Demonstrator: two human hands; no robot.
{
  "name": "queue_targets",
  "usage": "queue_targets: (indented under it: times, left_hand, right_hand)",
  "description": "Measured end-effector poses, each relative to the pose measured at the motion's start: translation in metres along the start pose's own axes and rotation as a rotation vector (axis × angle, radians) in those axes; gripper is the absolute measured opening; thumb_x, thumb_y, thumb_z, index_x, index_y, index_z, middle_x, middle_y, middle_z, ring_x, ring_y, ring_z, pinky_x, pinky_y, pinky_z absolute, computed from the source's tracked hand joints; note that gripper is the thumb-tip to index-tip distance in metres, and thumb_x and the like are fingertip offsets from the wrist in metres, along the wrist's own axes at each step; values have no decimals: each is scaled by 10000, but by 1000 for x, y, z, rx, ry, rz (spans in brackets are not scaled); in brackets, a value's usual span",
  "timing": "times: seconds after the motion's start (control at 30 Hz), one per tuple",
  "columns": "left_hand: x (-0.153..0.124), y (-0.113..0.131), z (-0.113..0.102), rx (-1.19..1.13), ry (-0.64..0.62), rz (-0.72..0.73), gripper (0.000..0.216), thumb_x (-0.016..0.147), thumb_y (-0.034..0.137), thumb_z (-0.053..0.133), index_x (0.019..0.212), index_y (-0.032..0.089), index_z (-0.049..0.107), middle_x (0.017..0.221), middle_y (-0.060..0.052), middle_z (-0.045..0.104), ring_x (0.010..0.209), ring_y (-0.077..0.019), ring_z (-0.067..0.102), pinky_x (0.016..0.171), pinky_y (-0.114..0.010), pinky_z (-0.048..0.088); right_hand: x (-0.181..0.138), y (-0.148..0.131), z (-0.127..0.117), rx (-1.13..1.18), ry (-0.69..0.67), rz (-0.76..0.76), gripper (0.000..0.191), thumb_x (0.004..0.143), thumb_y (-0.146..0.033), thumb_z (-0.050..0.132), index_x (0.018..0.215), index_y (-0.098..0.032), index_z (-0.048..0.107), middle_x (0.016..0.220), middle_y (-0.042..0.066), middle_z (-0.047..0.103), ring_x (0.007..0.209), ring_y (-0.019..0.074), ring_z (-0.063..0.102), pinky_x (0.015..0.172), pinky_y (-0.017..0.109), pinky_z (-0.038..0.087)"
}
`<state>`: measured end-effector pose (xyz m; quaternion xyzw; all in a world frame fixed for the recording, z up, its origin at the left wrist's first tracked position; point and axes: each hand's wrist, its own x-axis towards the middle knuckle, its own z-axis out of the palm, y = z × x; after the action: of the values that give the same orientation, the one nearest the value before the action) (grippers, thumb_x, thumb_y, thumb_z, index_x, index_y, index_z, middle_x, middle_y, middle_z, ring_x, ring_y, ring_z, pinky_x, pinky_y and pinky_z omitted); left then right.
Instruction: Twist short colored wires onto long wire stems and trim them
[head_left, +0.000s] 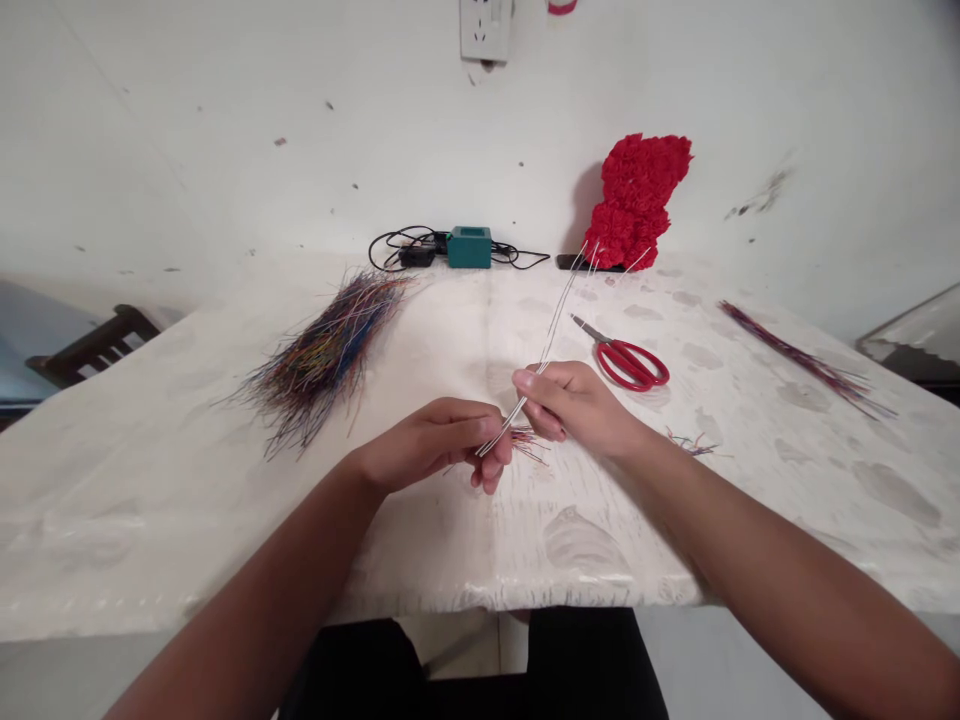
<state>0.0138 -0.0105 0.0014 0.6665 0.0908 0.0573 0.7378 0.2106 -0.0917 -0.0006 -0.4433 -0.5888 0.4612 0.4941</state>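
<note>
Above the worktop [450,560] near its front edge, left hand [450,440] and right hand [570,400] pinch white wires [513,413], probably light, springy, best gripped mid-length.

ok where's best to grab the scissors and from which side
Probably by the red handles of the scissors, coming from the person's right: the handles lie at that nearer end, while the blades point left and away.

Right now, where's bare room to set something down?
Bare tablecloth lies between the large strand bundle and the white strands, and between the scissors and the thin strand bundle. It is crowded around the left hand and right hand, with short strands nearby.
</note>
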Motion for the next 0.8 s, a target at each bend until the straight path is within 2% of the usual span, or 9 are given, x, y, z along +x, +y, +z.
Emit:
queue_targets:
  times: [0.33,0.8]
  left_hand:
    - [0,2,2,0,-19,4,318,939,366,538,705,157,592,642,9,472,618,-133,552,633,-294,445]
    - [0,0,-2,148,-19,83,323,975,344,485,719,156,545,624,19,479,599,-119,519,590,-276,357]
  right_hand:
    - [0,0,0,-21,2,-18,545,934,-509,539,494,-200,458,399,-45,412,409,80,350,453,256,291]
    - [1,-1,-5,-50,31,-44,562,944,-487,542,478,-187,445,411,-39,414,414,79,379,458,255,306]
